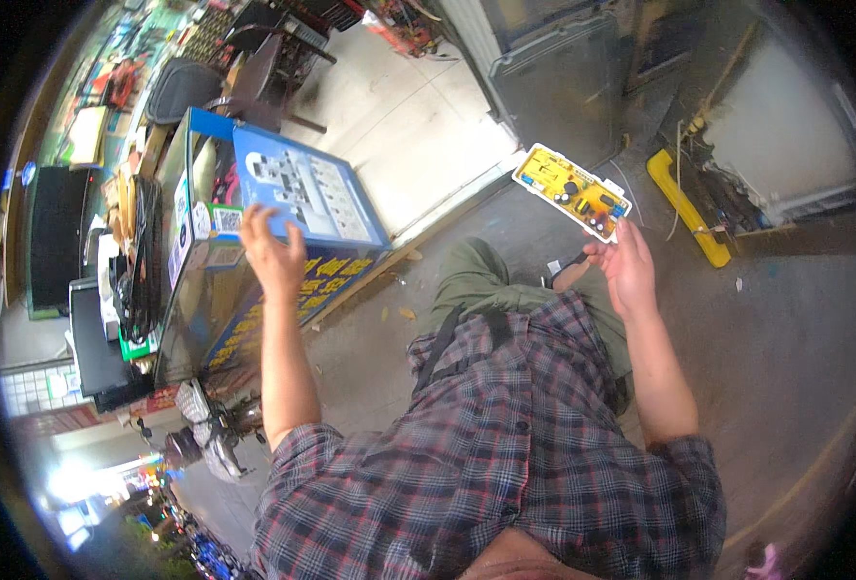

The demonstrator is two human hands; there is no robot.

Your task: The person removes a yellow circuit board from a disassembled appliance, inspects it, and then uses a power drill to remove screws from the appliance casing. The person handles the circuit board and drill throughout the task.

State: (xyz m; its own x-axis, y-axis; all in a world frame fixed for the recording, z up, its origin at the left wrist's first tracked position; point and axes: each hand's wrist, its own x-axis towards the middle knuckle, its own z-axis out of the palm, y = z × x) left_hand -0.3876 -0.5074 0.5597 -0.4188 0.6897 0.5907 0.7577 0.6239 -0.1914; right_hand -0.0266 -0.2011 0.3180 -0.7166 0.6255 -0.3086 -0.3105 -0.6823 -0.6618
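Observation:
My right hand (621, 271) grips the near end of a yellow circuit board (568, 188) in a white plastic tray, its components facing up. My left hand (268, 246) is raised at the left with fingers apart and slightly curled, holding nothing. It is in front of a glass counter with a blue printed panel (302, 184) on top and a dark lower panel with yellow lettering (288, 295). Whether its fingertips touch the counter I cannot tell.
Stacked electronics and cables (133, 271), an office chair (181, 87) and a wooden chair (283, 82) are at left and top. A grey metal door (553, 106), yellow plastic bar (689, 208) and white panel (776, 135) are at right. A scooter (210, 425) stands lower left.

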